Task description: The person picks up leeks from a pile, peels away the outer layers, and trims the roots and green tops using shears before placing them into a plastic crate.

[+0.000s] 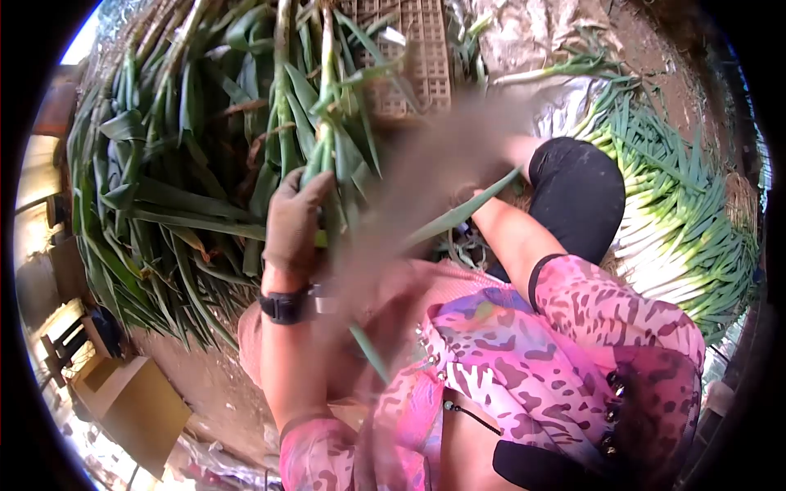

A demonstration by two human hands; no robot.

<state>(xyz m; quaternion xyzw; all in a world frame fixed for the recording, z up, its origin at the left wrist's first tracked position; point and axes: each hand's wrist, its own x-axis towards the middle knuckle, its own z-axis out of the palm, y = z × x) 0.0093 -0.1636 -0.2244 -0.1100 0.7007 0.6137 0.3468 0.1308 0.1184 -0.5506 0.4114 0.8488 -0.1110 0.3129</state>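
Observation:
My left hand (293, 217), in a brownish glove with a black band at the wrist, is closed around the leafy part of a long green onion (326, 135). The thumb presses against the green leaves. My right hand (471, 195) is at the end of the bent forearm, behind a brown motion smear, so its fingers cannot be made out. A single green leaf (467, 214) slants past that hand. Left of and beyond my left hand lies a large heap of untrimmed green onions (176, 164), with some brown, dry leaves among them.
To the right, many green onions with white stems (667, 221) lie in a row. A woven basket or crate (417, 57) stands at the back, beside pale sacking (540, 33). An opened cardboard box (131, 401) is at lower left. My dark-clad knee (577, 192) is bent at right.

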